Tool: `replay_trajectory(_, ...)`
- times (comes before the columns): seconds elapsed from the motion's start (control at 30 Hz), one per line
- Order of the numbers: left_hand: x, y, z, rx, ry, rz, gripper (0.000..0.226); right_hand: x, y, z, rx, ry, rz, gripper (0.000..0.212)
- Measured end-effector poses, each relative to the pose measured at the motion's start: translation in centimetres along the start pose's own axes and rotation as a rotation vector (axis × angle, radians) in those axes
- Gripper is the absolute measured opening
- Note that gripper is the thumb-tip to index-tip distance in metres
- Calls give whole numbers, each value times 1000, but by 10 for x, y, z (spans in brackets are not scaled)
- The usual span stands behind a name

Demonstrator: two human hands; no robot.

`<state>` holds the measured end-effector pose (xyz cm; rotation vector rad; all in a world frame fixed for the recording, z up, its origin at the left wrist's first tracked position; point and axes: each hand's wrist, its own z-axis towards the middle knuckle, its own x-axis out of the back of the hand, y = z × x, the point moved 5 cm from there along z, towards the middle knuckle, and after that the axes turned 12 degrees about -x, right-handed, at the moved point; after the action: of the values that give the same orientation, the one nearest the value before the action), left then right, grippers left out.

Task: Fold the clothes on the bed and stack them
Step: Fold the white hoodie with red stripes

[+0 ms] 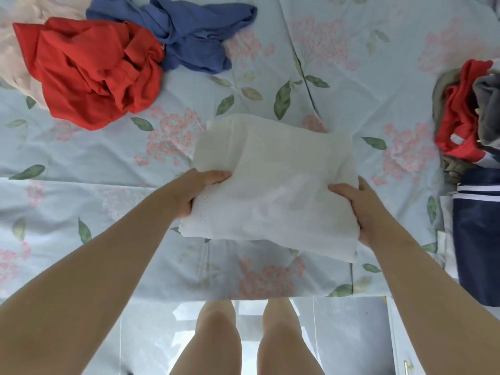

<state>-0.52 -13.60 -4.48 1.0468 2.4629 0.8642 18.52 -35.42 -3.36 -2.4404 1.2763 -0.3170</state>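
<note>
Fingers of the left hand point(186, 190) and right hand point(365, 209) were hidden under the folded white garment point(273, 185). The beige garment point(10, 66) upper left and the stack point(460, 117) at right ran off the frame.

This is a bedroom in a home. A bed point(81, 201) fills most of the view, spread with a pale blue cover point(338, 77) printed with pink flowers and green leaves. Household laundry lies on it: a crumpled red garment point(89, 71), a blue garment point(186, 33), a folded white garment point(273, 185) and a pile of clothes point(476, 226) at the right edge. Below the bed's edge are a glossy pale floor point(351, 336) and bare legs point(216, 342).
</note>
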Motion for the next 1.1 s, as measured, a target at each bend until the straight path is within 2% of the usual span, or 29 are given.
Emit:
replay_trajectory(0.07, 5, 16, -13, -157, -64, -67, 65, 4, -25, -19, 194, -26, -8, 50)
replay_trajectory(0.13, 10, 17, -19, -219, -89, -102, 89, 4, -33, -26, 238, -71, 5, 48)
replay_trajectory(0.2, 16, -3, -11, -128, -68, -54, 104, 1, -18, -13, 122, -62, 5, 42)
replay_trajectory(0.27, 17, -31, -4, 52, -83, 3, 109, -2, 16, 12, -93, -23, -50, 37)
replay_trajectory(0.33, 17, -51, -1, 221, -76, 40, 96, -6, 45, 28, -259, 3, -138, 33)
replay_trajectory(0.4, 16, -54, 9, 285, -27, 5, 78, -8, 52, 41, -254, 61, -67, 46)
replay_trajectory(0.5, 21, -41, 28, 134, 130, 23, 76, -10, 41, 50, -129, 162, 21, 57)
replay_trajectory(0.57, 19, -33, 30, 95, 186, 47, 78, -14, 37, 50, -145, 147, -2, 63)
replay_trajectory(0.7, 9, -26, 16, 113, 166, 15, 38, -17, 29, 30, -175, 28, 16, 39)
replay_trajectory(0.87, -3, 8, -23, 4, 166, -50, 47, 0, 10, -31, 2, 10, 90, 20)
replay_trajectory(1.0, -44, 45, -60, -56, 121, -39, 38, 41, -15, -87, 120, 112, 97, 14)
replay_trajectory(1.1, -95, 64, -72, -85, 86, -17, 39, 91, -28, -114, 177, 206, 92, 18)
